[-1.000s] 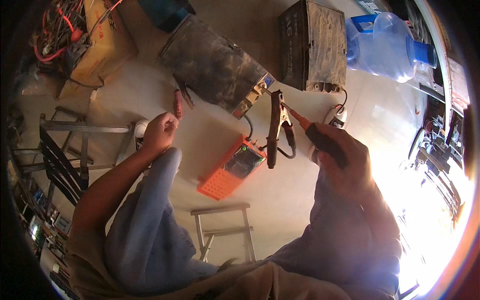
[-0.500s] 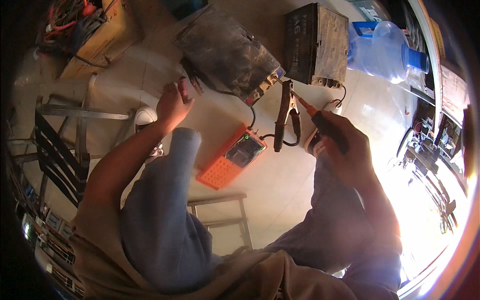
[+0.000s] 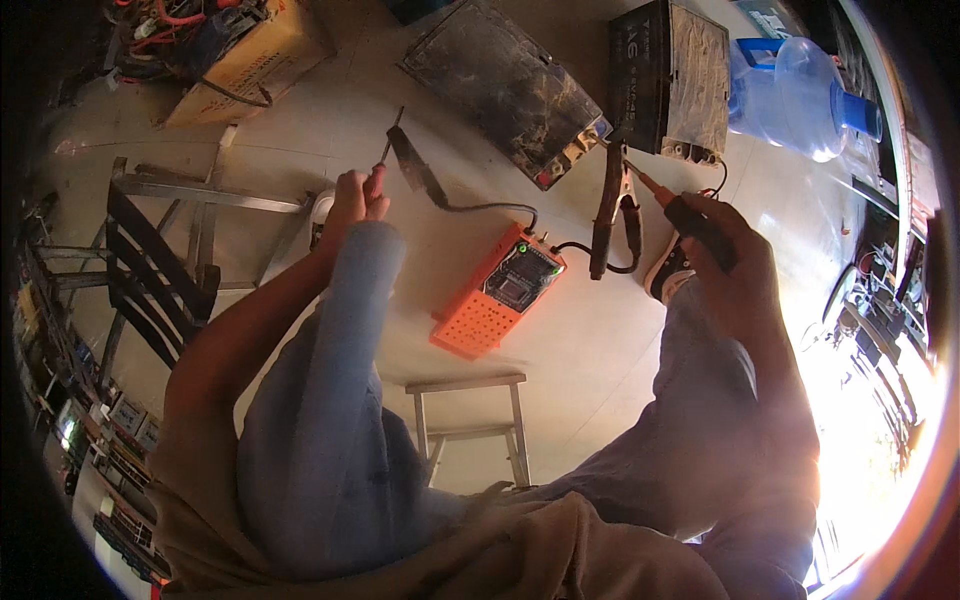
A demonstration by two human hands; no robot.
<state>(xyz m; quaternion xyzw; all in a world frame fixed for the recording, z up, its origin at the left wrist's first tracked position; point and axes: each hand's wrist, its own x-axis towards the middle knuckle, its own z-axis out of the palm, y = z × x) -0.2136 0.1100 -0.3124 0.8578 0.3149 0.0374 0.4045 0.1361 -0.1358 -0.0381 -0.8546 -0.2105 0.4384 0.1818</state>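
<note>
My right hand (image 3: 735,255) is closed round a screwdriver (image 3: 690,222) with a black and orange handle. Its shaft points up and left to the terminal end of a dusty black battery (image 3: 510,95), passing by a black-handled clamp (image 3: 609,215) at that corner. In my left hand (image 3: 352,205) is a red-handled screwdriver (image 3: 377,178), its thin shaft pointing away from me. Right beside that shaft lies a second dark clamp (image 3: 420,170); whether they touch I cannot tell. Cables join both clamps to an orange box with a display (image 3: 500,290) on the floor between my legs.
Another dusty battery (image 3: 695,85) stands at the far right, beside a clear blue water jug (image 3: 790,100). A cardboard box (image 3: 250,65) with red wires sits far left. A metal-framed chair (image 3: 160,260) is on the left, and a small metal stool (image 3: 468,385) is nearer me.
The view has shifted, so the batteries and orange box sit further right and higher. My left hand has turned, and its screwdriver shaft now shows beside the loose clamp. The right hand keeps its hold.
</note>
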